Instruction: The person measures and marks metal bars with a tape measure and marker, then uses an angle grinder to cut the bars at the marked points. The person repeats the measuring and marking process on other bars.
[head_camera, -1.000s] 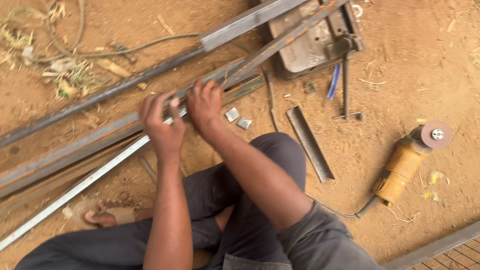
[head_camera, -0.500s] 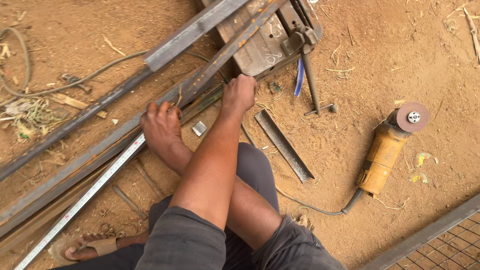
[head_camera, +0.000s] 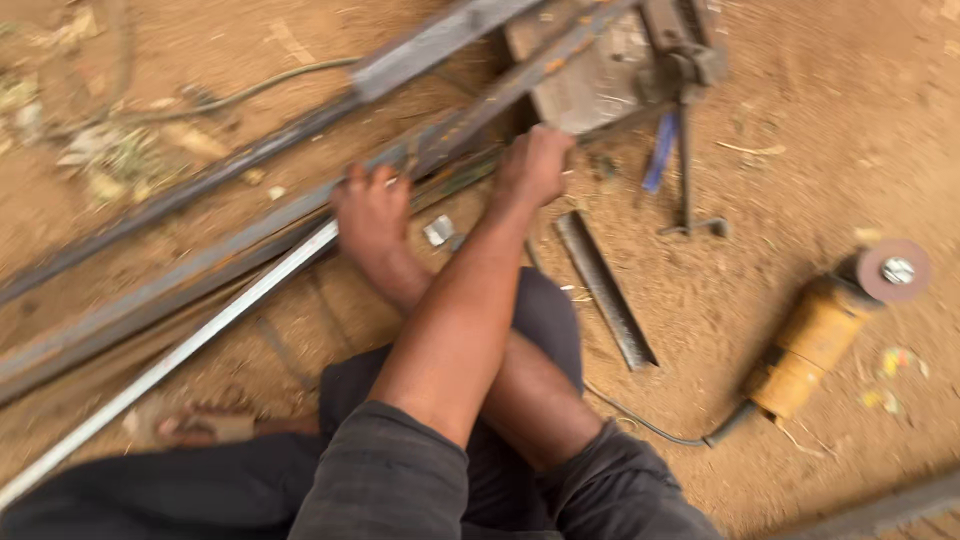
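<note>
Blurred steel bars (head_camera: 250, 245) under crossed arms, left hand (head_camera: 535, 165) and right hand (head_camera: 372, 212) gripping, fingertips hidden.

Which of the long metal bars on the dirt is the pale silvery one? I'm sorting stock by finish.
The thin bright strip nearest the person's legs, running from the lower left up to the hand. The bars beyond it are dark and rusty.

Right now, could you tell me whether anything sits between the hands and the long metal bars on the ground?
Nothing visible does. The left hand and the right hand both rest directly on the metal bars. The arms cross, with the small metal offcut lying on the dirt between the hands.
</note>
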